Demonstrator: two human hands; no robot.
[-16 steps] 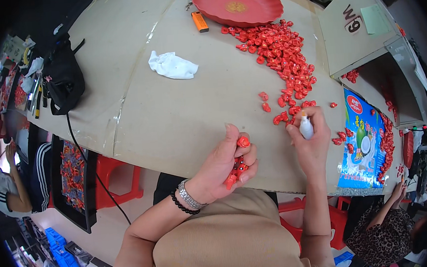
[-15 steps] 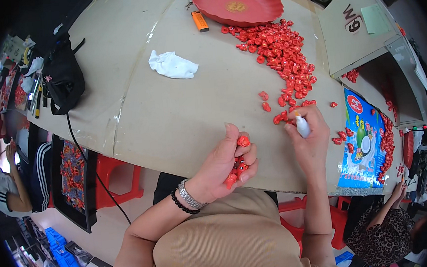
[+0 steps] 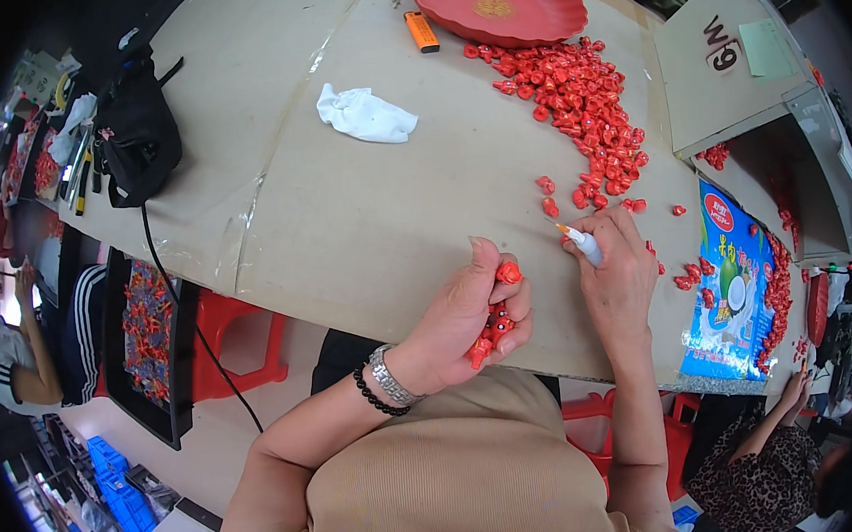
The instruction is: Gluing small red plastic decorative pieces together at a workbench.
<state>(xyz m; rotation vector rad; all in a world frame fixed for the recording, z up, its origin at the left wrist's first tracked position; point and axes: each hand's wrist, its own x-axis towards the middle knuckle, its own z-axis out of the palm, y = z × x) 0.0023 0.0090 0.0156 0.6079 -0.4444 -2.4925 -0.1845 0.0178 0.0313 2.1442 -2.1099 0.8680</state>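
My left hand is closed around several small glossy red pieces with dark and white dots, like little figures. One red piece sticks up between the thumb and the forefinger. To its right, my right hand grips a white paint marker, its orange tip angled up and to the left. The tip is apart from the pieces in my left hand. Just beyond the right hand begins a long heap of similar red pieces, and a few loose ones lie beside it.
A scalloped red plate and an orange lighter sit at the far side. A crumpled white cloth and a black bag lie leftward. At right are a blue printed sheet and an open box. Other people work at both sides.
My right hand has drawn a little to the left and away from the heap. The marker's tip has swung from pointing up toward the left. The left hand keeps its hold; the view has shifted slightly.
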